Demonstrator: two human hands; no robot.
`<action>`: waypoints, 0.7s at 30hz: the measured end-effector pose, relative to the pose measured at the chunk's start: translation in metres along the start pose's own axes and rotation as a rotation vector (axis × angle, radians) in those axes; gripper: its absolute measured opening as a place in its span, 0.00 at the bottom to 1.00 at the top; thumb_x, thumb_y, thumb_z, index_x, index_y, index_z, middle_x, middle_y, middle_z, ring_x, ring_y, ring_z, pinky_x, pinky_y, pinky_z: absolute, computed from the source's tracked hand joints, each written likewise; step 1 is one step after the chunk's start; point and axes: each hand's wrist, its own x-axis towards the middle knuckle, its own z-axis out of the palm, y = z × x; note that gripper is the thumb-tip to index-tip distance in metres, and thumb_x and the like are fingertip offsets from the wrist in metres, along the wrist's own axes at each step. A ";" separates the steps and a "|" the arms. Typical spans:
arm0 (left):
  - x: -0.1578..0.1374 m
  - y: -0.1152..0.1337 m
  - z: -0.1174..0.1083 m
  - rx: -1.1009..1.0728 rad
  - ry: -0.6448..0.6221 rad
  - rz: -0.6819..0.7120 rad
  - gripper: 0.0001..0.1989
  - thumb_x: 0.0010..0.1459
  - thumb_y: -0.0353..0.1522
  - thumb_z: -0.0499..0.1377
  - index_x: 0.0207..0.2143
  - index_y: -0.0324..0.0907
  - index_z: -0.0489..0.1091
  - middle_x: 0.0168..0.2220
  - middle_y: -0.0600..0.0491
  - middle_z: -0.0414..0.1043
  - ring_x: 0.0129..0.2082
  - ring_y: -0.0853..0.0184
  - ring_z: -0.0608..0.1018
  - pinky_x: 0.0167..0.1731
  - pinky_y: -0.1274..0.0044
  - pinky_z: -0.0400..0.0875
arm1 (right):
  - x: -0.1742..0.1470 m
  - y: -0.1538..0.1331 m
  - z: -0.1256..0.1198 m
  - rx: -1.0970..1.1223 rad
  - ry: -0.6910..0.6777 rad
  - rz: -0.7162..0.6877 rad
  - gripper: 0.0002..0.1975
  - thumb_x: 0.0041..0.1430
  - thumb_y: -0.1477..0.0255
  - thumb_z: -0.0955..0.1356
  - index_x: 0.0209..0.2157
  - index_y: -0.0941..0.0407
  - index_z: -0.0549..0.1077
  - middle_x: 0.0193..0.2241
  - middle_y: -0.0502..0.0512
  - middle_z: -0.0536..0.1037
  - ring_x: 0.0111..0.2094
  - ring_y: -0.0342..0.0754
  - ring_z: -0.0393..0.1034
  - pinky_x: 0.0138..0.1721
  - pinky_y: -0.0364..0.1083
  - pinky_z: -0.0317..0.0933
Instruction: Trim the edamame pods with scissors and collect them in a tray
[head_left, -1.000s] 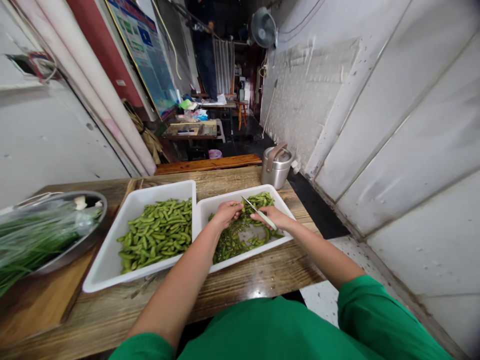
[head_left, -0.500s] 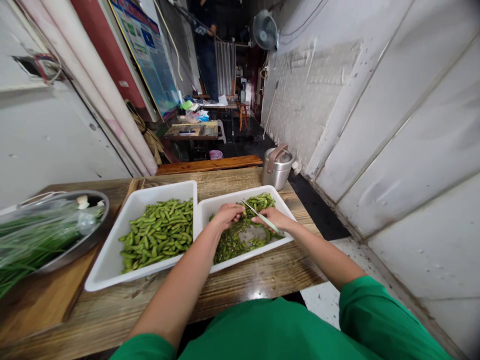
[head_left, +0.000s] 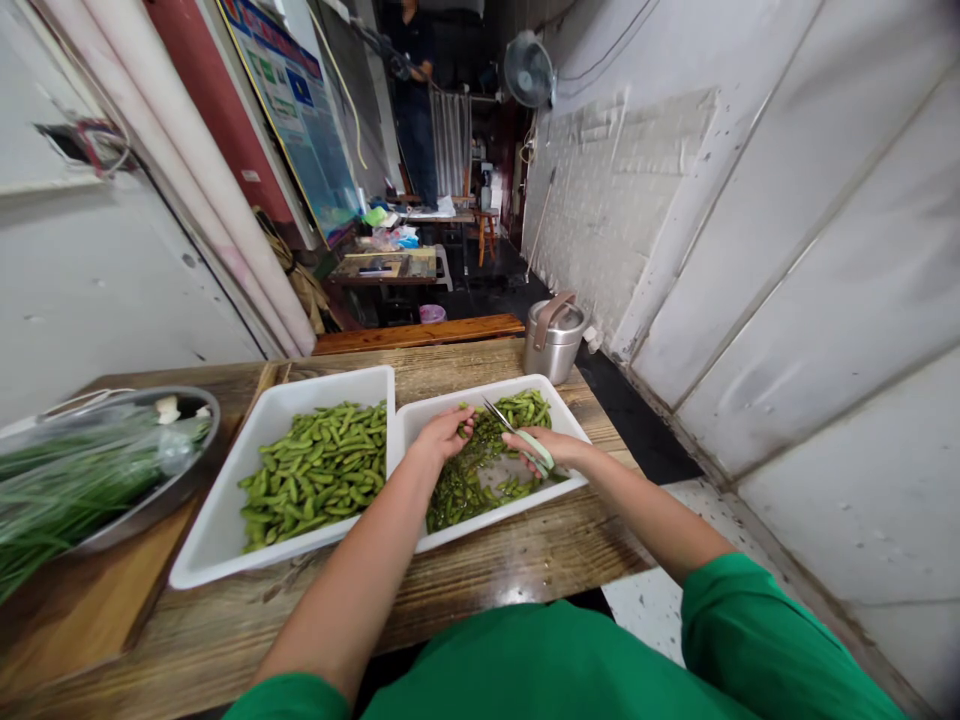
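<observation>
My right hand point(head_left: 546, 450) grips scissors with pale green handles point(head_left: 537, 456). Their metal blades point(head_left: 496, 411) point up and left over the right white tub point(head_left: 442, 537), slightly apart. Close by on the left, my left hand point(head_left: 445, 434) has its fingers pinched on a green edamame pod, mostly hidden by the fingers. Beneath both hands, the right tub holds loose edamame pods point(head_left: 525, 407) and small dark green trimmings point(head_left: 469, 465), with part of its bottom showing. The left white tub point(head_left: 196, 560) beside it contains a large heap of edamame pods point(head_left: 319, 465).
A metal basin point(head_left: 214, 425) of bagged green stalks point(head_left: 90, 480) sits at the left on a wooden board point(head_left: 97, 600). At the table's far right corner stands a lidded steel pail point(head_left: 553, 345). Beyond are a wooden bench point(head_left: 420, 332) and a standing person point(head_left: 415, 110).
My left hand has shifted slightly left, away from the scissors. The scissor handles have spread apart and the blades have parted.
</observation>
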 end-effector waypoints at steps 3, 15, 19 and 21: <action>-0.002 0.001 0.001 -0.053 -0.063 -0.045 0.05 0.51 0.20 0.53 0.25 0.33 0.63 0.20 0.54 0.63 0.14 0.82 0.63 0.12 0.89 0.56 | -0.001 -0.002 0.002 0.030 -0.010 0.001 0.23 0.50 0.51 0.62 0.28 0.60 0.62 0.14 0.46 0.64 0.11 0.37 0.57 0.10 0.37 0.55; 0.000 -0.004 0.002 0.000 -0.079 0.009 0.05 0.49 0.18 0.54 0.24 0.32 0.65 0.21 0.52 0.65 0.15 0.81 0.64 0.12 0.89 0.57 | -0.010 -0.013 0.006 0.038 0.013 -0.014 0.21 0.50 0.54 0.64 0.27 0.60 0.63 0.14 0.45 0.64 0.10 0.36 0.57 0.09 0.37 0.54; -0.001 -0.003 0.003 -0.013 -0.078 0.026 0.06 0.48 0.17 0.53 0.24 0.33 0.64 0.19 0.54 0.63 0.15 0.81 0.63 0.12 0.89 0.56 | -0.009 -0.012 0.006 0.043 0.010 -0.009 0.20 0.49 0.54 0.64 0.26 0.60 0.62 0.14 0.45 0.64 0.10 0.37 0.57 0.09 0.37 0.54; -0.001 -0.003 0.004 -0.022 -0.081 0.038 0.06 0.48 0.17 0.53 0.23 0.33 0.63 0.19 0.54 0.63 0.15 0.80 0.63 0.12 0.89 0.56 | -0.008 -0.012 0.006 0.050 0.022 -0.014 0.20 0.49 0.55 0.65 0.25 0.59 0.62 0.14 0.45 0.65 0.10 0.36 0.57 0.09 0.37 0.54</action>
